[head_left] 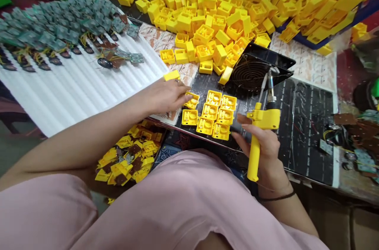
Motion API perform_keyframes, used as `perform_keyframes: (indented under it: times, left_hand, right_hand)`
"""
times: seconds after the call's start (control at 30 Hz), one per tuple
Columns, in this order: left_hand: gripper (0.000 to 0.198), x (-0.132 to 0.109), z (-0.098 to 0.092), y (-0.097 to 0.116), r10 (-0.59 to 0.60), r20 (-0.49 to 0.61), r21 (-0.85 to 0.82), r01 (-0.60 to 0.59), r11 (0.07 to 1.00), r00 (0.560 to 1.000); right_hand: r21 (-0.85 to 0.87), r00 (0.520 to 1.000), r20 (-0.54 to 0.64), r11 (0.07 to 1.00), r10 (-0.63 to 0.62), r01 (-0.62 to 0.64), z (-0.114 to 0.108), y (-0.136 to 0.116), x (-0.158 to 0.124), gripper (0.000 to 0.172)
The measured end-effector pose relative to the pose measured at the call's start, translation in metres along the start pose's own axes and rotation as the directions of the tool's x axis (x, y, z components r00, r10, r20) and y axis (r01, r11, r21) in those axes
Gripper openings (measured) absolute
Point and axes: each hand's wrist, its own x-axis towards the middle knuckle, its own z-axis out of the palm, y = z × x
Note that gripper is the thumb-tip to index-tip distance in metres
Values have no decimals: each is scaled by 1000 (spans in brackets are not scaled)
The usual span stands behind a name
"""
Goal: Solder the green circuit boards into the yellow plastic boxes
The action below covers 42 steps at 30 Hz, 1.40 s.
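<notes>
My left hand (167,96) reaches over the black mat (302,124), fingers pinched on a small yellow plastic housing (192,100) at the left end of a group of several open yellow housings (216,114) laid in rows. My right hand (265,145) grips a yellow soldering gun (260,131) by its handle, the metal tip pointing up and away toward a small black fan (254,70). The gun sits just right of the housing rows.
A big heap of yellow housings (237,1) fills the back. Green circuit boards with wired speakers (53,33) lie on a white corrugated sheet (74,92) at left. A bin of assembled yellow parts (130,159) sits below the table edge. Loose boards and wires (355,143) lie at right.
</notes>
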Motion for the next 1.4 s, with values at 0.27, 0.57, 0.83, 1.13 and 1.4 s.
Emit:
perform_keyframes:
  times: [0.27, 0.57, 0.83, 1.13, 1.4]
  left_hand:
    - [103, -21, 59, 25, 68, -321, -129, -115, 985, 945]
    - [42, 25, -5, -20, -120, -343, 87, 158, 984, 932]
    - [52, 28, 0, -28, -113, -270, -426, -13, 905, 956]
    - [48, 33, -1, -12, -72, -137, -174, 48, 984, 988]
    - [42, 57, -8, 8, 43, -145, -43, -50, 998, 989]
  right_hand:
    - [150, 974, 227, 988, 10, -45, 5, 2, -3, 63]
    - [17, 995, 91, 999, -46, 44, 2, -3, 13, 32]
    - [-55, 999, 35, 998, -30, 32, -6, -2, 8, 29]
    - [-69, 1000, -24, 998, -10, 9, -8, 0, 3, 39]
    - [-83, 1000, -22, 996, 19, -21, -11, 2, -4, 36]
